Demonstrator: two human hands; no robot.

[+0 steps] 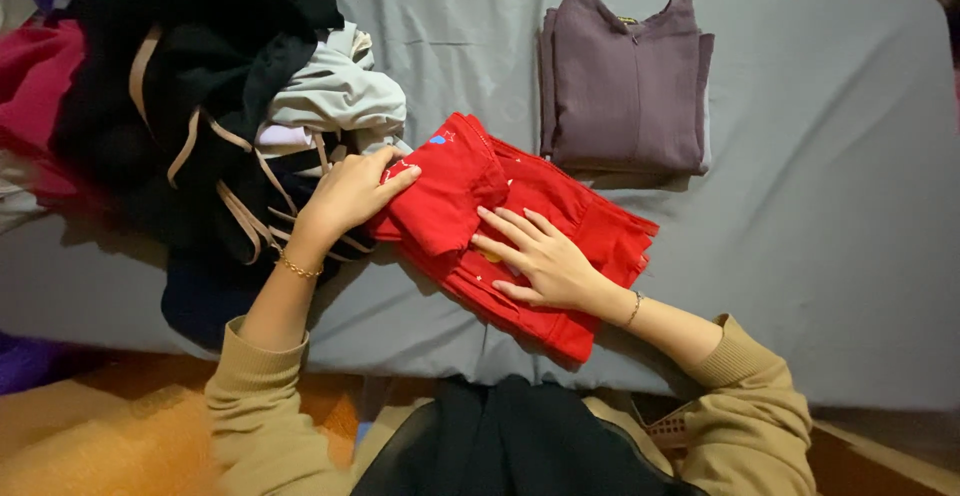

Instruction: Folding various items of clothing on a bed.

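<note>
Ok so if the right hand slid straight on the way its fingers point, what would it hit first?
The right hand lies flat on the red garment, fingers pointing up-left. Going straight on, it would probably first meet the folded-over red flap, then the left hand at that flap's edge.

We see red trousers point(545, 226) — folded, frayed hems, lying slantwise on grey sheet point(800, 206) — under both our hands.
</note>
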